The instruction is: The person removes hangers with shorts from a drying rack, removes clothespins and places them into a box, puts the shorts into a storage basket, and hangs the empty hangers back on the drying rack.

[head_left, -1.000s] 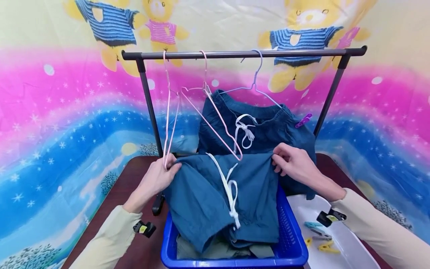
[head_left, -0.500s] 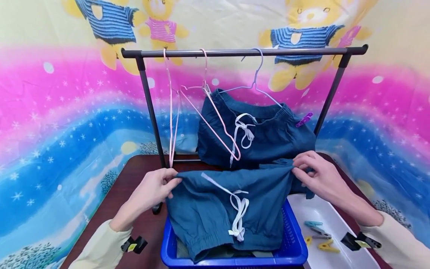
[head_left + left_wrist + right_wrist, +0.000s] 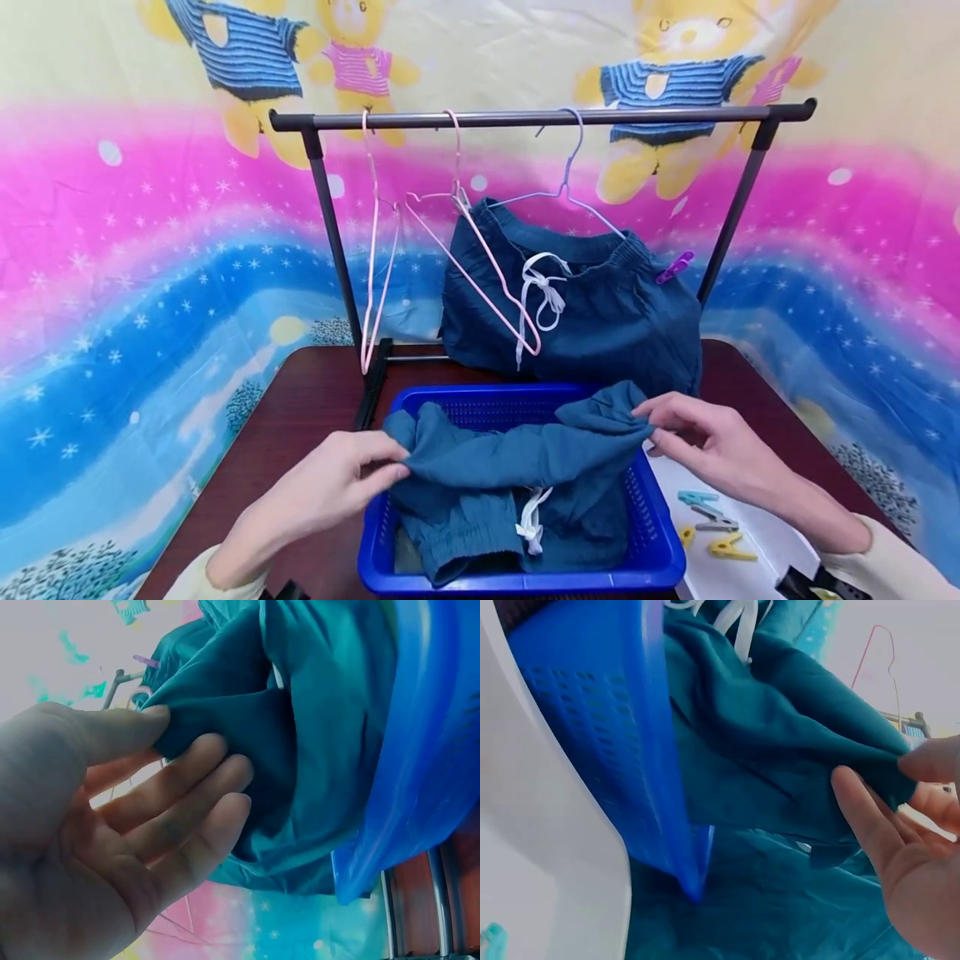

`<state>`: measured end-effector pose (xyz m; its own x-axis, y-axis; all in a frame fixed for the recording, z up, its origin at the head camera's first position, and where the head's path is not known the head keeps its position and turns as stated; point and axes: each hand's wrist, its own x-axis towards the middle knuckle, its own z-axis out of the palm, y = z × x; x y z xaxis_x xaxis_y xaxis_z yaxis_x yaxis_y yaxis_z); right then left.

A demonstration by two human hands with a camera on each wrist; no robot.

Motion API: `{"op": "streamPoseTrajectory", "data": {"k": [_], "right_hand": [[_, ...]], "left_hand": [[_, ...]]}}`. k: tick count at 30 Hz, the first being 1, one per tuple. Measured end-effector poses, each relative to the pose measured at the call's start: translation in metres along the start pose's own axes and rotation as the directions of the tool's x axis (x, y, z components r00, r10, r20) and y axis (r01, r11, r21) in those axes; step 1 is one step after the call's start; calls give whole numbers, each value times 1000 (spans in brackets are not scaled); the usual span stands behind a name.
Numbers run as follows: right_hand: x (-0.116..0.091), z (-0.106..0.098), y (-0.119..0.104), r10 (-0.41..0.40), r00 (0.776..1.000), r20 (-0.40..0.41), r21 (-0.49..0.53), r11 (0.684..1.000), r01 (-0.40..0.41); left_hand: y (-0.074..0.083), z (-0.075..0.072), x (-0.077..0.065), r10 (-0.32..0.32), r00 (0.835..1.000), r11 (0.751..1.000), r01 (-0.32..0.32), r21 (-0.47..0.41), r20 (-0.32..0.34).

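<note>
A pair of dark teal shorts (image 3: pixel 517 458) with a white drawstring (image 3: pixel 531 521) lies folded over itself, low in the blue plastic basket (image 3: pixel 517 583). My left hand (image 3: pixel 330 483) pinches one corner of the shorts between thumb and fingers, as the left wrist view shows. At the opposite corner my right hand (image 3: pixel 720 442) pinches the cloth with thumb and fingertips, plain in the right wrist view. Behind the basket, another pair of teal shorts (image 3: pixel 577 325) hangs from a lilac hanger (image 3: pixel 566 190), with a purple clothespin (image 3: pixel 676 267) on its right side.
A black rack (image 3: pixel 540 119) stands on the dark red table (image 3: pixel 300 433). Two bare pink hangers, a left one (image 3: pixel 371 250) and a middle one (image 3: pixel 487 258), hang from its bar. A white tray (image 3: pixel 720 575) with several clothespins (image 3: pixel 731 547) sits right of the basket.
Both hands have come down from near the hangers, lowering the shorts into the basket. The waist edge has folded forward over the legs. The left pink hanger has swung free of the left hand.
</note>
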<state>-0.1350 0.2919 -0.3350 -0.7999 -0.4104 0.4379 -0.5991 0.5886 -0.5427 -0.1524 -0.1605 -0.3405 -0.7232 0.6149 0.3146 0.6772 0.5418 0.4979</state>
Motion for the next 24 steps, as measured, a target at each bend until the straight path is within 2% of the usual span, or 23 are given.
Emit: {"op": "streamPoseTrajectory", "data": {"k": [3, 5, 8, 10, 13, 15, 17, 20, 21, 24], "right_hand": [[-5, 4, -1, -32, 997, 69, 13, 999, 32], [-8, 7, 0, -61, 989, 132, 53, 997, 54], [-12, 11, 1, -116, 964, 238, 117, 989, 90], [-14, 13, 1, -166, 939, 300, 128, 983, 133], [-17, 16, 2, -226, 896, 383, 105, 974, 201], [-19, 17, 2, -226, 865, 447, 91, 974, 208], [-19, 19, 2, -210, 834, 510, 86, 977, 194], [-19, 23, 3, -178, 794, 582, 73, 983, 167], [-19, 25, 3, -180, 784, 594, 68, 982, 174], [-18, 32, 2, -202, 760, 618, 54, 975, 215]], "left_hand": [[4, 3, -6, 90, 994, 996, -90, -5, 66], [7, 6, -9, 144, 982, 989, -146, 8, 118], [10, 11, -11, 218, 956, 972, -231, 42, 198], [13, 16, -13, 228, 942, 966, -251, 64, 247], [18, 22, -16, 138, 939, 978, -179, 104, 315], [21, 25, -16, 54, 940, 983, -110, 148, 338], [22, 29, -15, -19, 939, 976, -57, 210, 342], [21, 36, -12, -54, 947, 935, -63, 350, 316], [20, 39, -10, -52, 950, 912, -81, 403, 309], [19, 49, -4, -34, 961, 819, -131, 558, 274]]}}
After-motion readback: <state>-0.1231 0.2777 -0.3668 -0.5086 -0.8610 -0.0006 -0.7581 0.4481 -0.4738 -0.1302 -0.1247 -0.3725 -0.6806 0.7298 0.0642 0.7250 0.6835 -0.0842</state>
